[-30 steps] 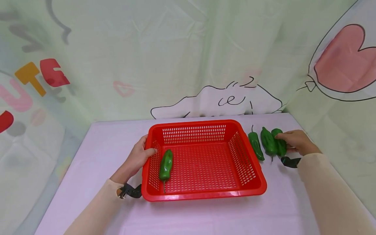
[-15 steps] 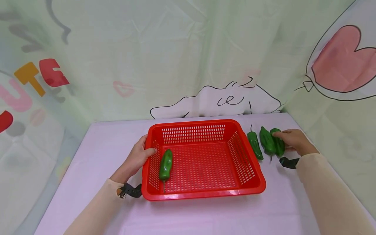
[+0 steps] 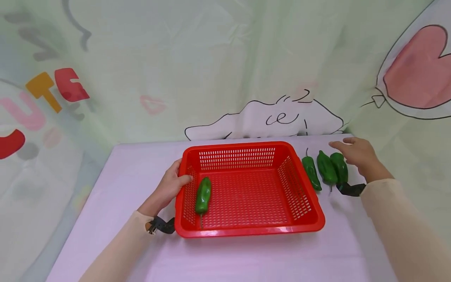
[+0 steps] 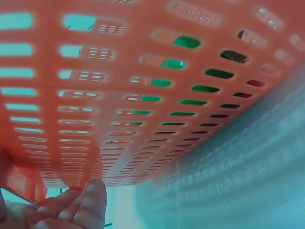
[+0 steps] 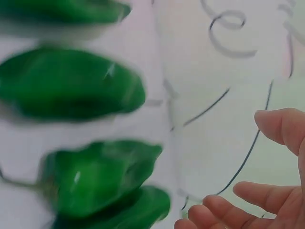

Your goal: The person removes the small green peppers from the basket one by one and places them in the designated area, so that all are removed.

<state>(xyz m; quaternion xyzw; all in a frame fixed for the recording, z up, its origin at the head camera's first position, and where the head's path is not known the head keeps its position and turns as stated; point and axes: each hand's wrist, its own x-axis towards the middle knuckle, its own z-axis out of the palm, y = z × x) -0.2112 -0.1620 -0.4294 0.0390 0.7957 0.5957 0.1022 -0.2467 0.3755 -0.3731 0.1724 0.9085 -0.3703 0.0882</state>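
A red plastic basket (image 3: 250,231) with slotted walls stands mid-table, a green pepper (image 3: 203,196) lying along its left side. My left hand (image 3: 171,184) grips the basket's left rim, thumb over the top; its fingertips (image 4: 93,202) show below the slotted wall in the left wrist view. Right of the basket lie a slim green pepper (image 3: 311,173), a wider one (image 3: 326,168) and a third (image 3: 340,166) close against that one. Just beyond the third pepper, my right hand (image 3: 360,153) is raised with fingers spread and nothing held; in the right wrist view its fingers point away from the peppers.
A pale lilac cloth (image 3: 267,258) covers the table. Behind it hangs a light green printed curtain (image 3: 211,78), which also closes in both sides. Black straps sit at both wrists, below beige sleeves (image 3: 391,211).
My right hand has let go of the rightmost pepper and lifted up and away, its fingers opening. That pepper stays beside its neighbour. The left hand keeps its grip; the view has shifted slightly.
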